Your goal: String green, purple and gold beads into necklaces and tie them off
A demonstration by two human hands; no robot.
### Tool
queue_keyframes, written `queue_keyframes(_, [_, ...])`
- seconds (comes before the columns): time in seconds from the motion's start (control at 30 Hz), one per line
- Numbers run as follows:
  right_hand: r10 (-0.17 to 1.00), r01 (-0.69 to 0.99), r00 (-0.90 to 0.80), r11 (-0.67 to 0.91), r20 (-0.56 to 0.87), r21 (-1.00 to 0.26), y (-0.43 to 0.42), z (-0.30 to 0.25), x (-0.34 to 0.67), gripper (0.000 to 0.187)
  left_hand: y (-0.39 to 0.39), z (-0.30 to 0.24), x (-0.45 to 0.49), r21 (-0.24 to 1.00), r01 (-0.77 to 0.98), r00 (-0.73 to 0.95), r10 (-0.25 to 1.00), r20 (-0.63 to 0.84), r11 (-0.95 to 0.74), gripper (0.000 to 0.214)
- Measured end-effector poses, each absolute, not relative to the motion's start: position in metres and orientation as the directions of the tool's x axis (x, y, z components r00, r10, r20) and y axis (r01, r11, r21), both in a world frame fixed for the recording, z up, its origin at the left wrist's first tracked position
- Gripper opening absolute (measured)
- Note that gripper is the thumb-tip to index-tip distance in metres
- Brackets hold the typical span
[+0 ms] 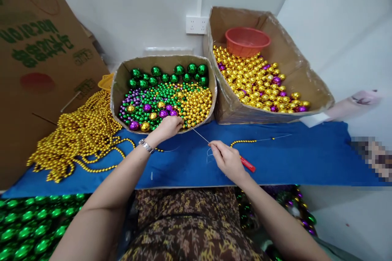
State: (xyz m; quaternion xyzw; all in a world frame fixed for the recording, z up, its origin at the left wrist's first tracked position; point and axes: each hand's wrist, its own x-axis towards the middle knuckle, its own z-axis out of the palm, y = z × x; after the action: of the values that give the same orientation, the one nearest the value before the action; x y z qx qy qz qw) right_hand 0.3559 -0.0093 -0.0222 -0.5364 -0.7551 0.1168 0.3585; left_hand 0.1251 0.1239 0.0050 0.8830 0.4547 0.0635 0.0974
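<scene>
My right hand [228, 161] pinches one end of a thin pale string [200, 134], which runs taut up toward the near rim of the smaller cardboard box [114, 102]. At that rim my left hand [170, 127] has its fingers pressed together; what they hold is hidden. Small green, purple and gold beads [196, 104] fill this box, with larger green balls [179, 69] along its back. A red stick-like object [247, 164] lies partly under my right hand; whether the hand grips it I cannot tell. Beside it lies a short strand of gold beads [243, 142].
A taller cardboard box [232, 110] holds gold and purple balls and a red plastic basin [248, 40]. Gold bead strands [79, 126] are heaped at left on the blue cloth [294, 159]. A big carton [27, 89] stands far left. Green bead strands [33, 224] hang below.
</scene>
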Motion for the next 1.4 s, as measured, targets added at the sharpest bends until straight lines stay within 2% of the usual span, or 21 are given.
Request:
queue_keyframes(0.17, [0.901, 0.727, -0.163, 0.386, 0.403, -0.567, -0.012, -0.026, 0.357, 0.024, 0.126, 0.008, 0.125, 0.024, 0.832, 0.555, 0.829, -0.069, -0.555, 0.015])
queue_keyframes(0.23, [0.902, 0.730, -0.162, 0.382, 0.400, -0.566, -0.012, -0.028, 0.356, 0.024, 0.127, 0.009, 0.123, 0.019, 0.826, 0.562, 0.821, -0.096, -0.563, 0.014])
queue_keyframes(0.3, [0.904, 0.729, -0.165, 0.381, 0.394, -0.569, -0.012, -0.028, 0.354, 0.024, 0.128, 0.008, 0.121, 0.083, 0.827, 0.562, 0.823, -0.082, -0.556, 0.014])
queue_keyframes(0.37, [0.905, 0.720, -0.168, 0.383, 0.390, -0.578, -0.013, -0.027, 0.352, 0.023, 0.127, 0.005, 0.119, 0.259, 0.813, 0.542, 0.840, -0.010, -0.522, 0.012])
queue_keyframes(0.43, [0.906, 0.711, -0.162, 0.382, 0.392, -0.590, -0.014, -0.025, 0.351, 0.023, 0.122, 0.003, 0.116, 0.568, 0.706, 0.457, 0.885, 0.093, -0.424, 0.012])
queue_keyframes(0.5, [0.906, 0.709, -0.153, 0.378, 0.394, -0.596, -0.016, -0.024, 0.349, 0.022, 0.112, 0.002, 0.115, 0.884, 0.409, 0.320, 0.943, 0.093, -0.226, 0.018])
queue_keyframes(0.53, [0.906, 0.709, -0.152, 0.378, 0.395, -0.595, -0.016, -0.024, 0.349, 0.023, 0.105, 0.002, 0.116, 0.973, 0.207, 0.273, 0.961, 0.044, -0.103, 0.021])
queue_keyframes(0.57, [0.905, 0.709, -0.154, 0.382, 0.397, -0.593, -0.017, -0.024, 0.348, 0.023, 0.098, 0.002, 0.117, 1.000, 0.010, 0.250, 0.968, -0.019, 0.016, 0.023])
queue_keyframes(0.6, [0.902, 0.709, -0.160, 0.388, 0.401, -0.589, -0.018, -0.024, 0.348, 0.023, 0.092, 0.003, 0.118, 0.981, -0.154, 0.247, 0.966, -0.077, 0.118, 0.023])
queue_keyframes(0.67, [0.894, 0.713, -0.177, 0.404, 0.411, -0.573, -0.018, -0.025, 0.346, 0.023, 0.081, 0.004, 0.121, 0.901, -0.364, 0.249, 0.957, -0.150, 0.236, 0.021])
queue_keyframes(0.77, [0.888, 0.734, -0.193, 0.413, 0.417, -0.540, -0.018, -0.026, 0.345, 0.025, 0.072, 0.005, 0.124, 0.826, -0.484, 0.221, 0.953, -0.206, 0.290, 0.015])
queue_keyframes(1.03, [0.863, 0.774, -0.203, 0.431, 0.462, -0.465, -0.017, -0.028, 0.346, 0.026, 0.068, 0.003, 0.124, 0.777, -0.539, 0.224, 0.944, -0.241, 0.326, 0.013])
queue_keyframes(1.4, [0.861, 0.788, -0.222, 0.435, 0.457, -0.436, -0.017, -0.028, 0.347, 0.028, 0.065, -0.003, 0.124, 0.818, -0.482, 0.286, 0.939, -0.192, 0.314, 0.022])
